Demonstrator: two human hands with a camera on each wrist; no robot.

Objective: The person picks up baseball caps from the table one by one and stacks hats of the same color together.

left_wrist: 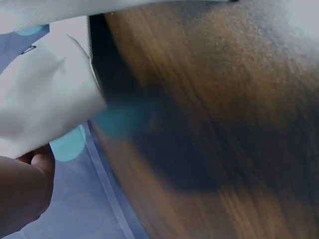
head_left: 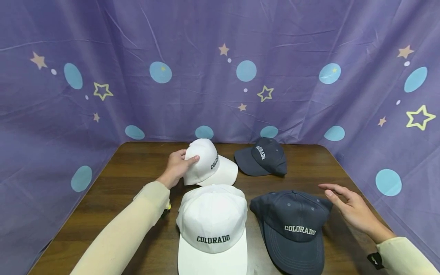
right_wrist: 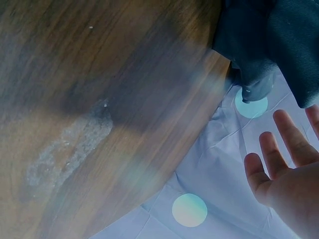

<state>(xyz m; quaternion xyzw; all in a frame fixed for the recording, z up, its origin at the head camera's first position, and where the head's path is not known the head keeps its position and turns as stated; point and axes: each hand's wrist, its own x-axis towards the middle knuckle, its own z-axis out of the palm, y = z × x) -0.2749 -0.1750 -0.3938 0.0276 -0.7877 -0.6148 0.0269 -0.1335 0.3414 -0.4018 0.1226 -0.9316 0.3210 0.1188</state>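
My left hand (head_left: 178, 165) grips the back of a white baseball cap (head_left: 202, 162) at the far middle of the table, thumb on the crown and fingers behind it. That cap's brim points right. In the left wrist view the same hand (left_wrist: 30, 184) holds the cap (left_wrist: 47, 94) by its lower edge. My right hand (head_left: 355, 212) hovers beside the near dark navy baseball cap (head_left: 292, 217), fingers spread and holding nothing. In the right wrist view its fingers (right_wrist: 271, 154) are apart from the dark fabric. A second white cap (head_left: 213, 214) lies nearest, brim toward me, lettered COLORADO.
Another dark navy cap (head_left: 266, 156) sits at the back right of the wooden table (head_left: 130, 164), its brim pointing left. A purple curtain (head_left: 206, 95) with stars and dots surrounds the table. A whitish worn patch (right_wrist: 70, 149) marks the tabletop.
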